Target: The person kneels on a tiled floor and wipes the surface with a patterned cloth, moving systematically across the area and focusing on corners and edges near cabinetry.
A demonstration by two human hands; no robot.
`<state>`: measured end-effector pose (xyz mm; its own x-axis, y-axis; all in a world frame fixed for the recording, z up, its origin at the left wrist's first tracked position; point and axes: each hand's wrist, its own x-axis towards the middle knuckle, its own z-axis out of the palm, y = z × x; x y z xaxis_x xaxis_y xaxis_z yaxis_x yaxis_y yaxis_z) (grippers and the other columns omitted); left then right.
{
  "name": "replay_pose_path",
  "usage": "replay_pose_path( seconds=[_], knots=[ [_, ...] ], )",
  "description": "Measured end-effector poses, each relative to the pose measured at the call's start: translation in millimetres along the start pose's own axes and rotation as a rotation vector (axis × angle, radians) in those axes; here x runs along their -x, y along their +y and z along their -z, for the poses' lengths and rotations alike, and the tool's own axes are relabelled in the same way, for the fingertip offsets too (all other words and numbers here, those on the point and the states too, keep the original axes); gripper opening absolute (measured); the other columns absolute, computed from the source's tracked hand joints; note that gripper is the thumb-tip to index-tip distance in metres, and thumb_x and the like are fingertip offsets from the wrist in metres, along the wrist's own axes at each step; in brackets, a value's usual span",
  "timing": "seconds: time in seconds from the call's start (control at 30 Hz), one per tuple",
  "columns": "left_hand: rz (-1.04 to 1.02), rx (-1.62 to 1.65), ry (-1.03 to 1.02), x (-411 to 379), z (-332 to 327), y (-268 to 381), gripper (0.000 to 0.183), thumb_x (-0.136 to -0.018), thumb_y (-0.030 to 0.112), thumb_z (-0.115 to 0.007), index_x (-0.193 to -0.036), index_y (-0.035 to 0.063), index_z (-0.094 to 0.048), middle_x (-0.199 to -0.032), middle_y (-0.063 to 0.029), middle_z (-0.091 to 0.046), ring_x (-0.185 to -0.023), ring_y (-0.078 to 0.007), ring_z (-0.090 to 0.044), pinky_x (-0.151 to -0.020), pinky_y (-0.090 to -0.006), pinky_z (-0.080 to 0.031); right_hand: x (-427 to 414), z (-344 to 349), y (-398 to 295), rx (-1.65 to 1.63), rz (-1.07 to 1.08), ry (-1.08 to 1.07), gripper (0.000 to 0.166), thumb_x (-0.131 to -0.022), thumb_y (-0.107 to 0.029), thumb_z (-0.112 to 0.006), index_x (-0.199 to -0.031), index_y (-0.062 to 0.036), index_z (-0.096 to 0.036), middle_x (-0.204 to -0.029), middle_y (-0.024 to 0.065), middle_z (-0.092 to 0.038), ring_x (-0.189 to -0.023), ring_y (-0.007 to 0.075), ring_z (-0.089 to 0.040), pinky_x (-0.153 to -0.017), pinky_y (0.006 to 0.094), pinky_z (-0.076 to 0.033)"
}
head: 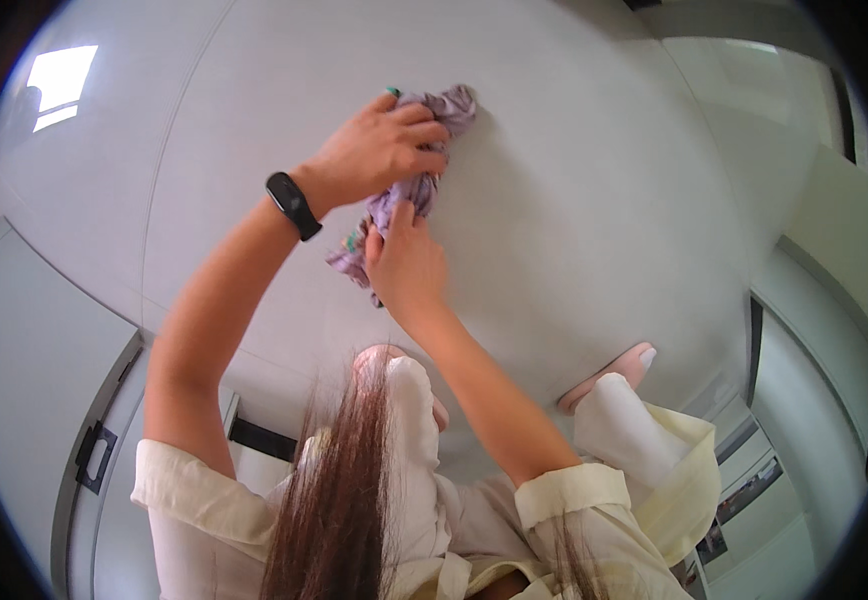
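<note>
A crumpled lilac cloth [458,110] with a patterned part in green and other colours stretches beneath both of my hands. My left hand [389,146] lies over its upper part, fingers curled onto the bunched fabric. Closer to me, my right hand [409,262] pinches the cloth's lower part between thumb and fingers. A loose end hangs out to the left of the right hand. My palms hide much of the middle of the fabric. On my left wrist is a black fitness band [293,205]. Whether the whole cloth rests on the floor cannot be told.
Pale grey floor tiles [591,202] with thin seams spread around the cloth. My feet wear pink slippers [614,375]. A grey door or cabinet panel [36,375] with a dark latch plate [96,457] stands at left. Shelves [749,487] are at lower right. Long hair hangs into view.
</note>
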<state>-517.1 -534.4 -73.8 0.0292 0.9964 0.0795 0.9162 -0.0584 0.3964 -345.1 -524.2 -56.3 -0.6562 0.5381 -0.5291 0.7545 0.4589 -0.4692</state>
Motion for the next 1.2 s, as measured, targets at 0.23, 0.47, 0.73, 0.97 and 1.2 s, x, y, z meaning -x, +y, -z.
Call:
replay_pose_path(
  seconds=[0.23,0.47,0.73,0.97,1.2],
  knots=[
    [0.074,-0.037,0.04,-13,23,-59,0.013,-0.085,0.014,-0.064,-0.093,0.0225,-0.072,-0.121,0.0056,-0.065,-0.118,-0.0159,-0.056,-0.091,-0.0349,-0.044,-63,6,-44,0.046,0.061,0.013,0.037,-0.093,-0.028,-0.064,-0.11,-0.0006,-0.046,-0.093,0.0258,-0.066,-0.076,0.0445,-0.07,-0.063,0.0545,-0.056],
    [0.201,-0.096,0.116,-42,-4,-99,0.011,-0.089,0.015,-0.061,-0.092,0.0222,-0.069,-0.119,0.0082,-0.065,-0.119,-0.0148,-0.057,-0.089,-0.0346,-0.045,-128,21,-51,0.107,0.099,-0.045,0.043,-0.092,-0.029,-0.064,-0.116,0.002,-0.047,-0.089,0.0285,-0.07,-0.081,0.0458,-0.07,-0.075,0.0551,-0.056],
    [0.327,-0.073,0.166,-67,9,-153,0.016,-0.089,0.012,-0.061,-0.095,0.024,-0.069,-0.124,0.0077,-0.064,-0.121,-0.019,-0.058,-0.091,-0.0351,-0.051,-198,57,-86,0.274,0.068,-0.215,0.052,-0.094,-0.034,-0.061,-0.129,-0.0002,-0.044,-0.108,0.03,-0.07,-0.104,0.0468,-0.067,-0.092,0.0527,-0.052],
    [0.411,-0.178,0.234,-66,24,-166,0.014,-0.091,0.015,-0.06,-0.096,0.0241,-0.068,-0.127,0.0058,-0.063,-0.123,-0.0192,-0.057,-0.093,-0.0348,-0.052,-209,66,-101,0.305,0.155,-0.196,0.051,-0.094,-0.034,-0.062,-0.13,-0.0016,-0.045,-0.11,0.0288,-0.07,-0.105,0.0457,-0.067,-0.093,0.0533,-0.052],
    [0.517,-0.276,0.178,-82,4,-199,0.018,-0.091,0.013,-0.059,-0.107,0.0213,-0.062,-0.13,0.001,-0.061,-0.123,-0.0222,-0.059,-0.093,-0.0361,-0.054,-262,75,-105,0.281,0.174,-0.3,0.048,-0.092,-0.032,-0.061,-0.127,0.0001,-0.052,-0.116,0.0292,-0.069,-0.111,0.0442,-0.065,-0.099,0.0509,-0.05]
  ],
)
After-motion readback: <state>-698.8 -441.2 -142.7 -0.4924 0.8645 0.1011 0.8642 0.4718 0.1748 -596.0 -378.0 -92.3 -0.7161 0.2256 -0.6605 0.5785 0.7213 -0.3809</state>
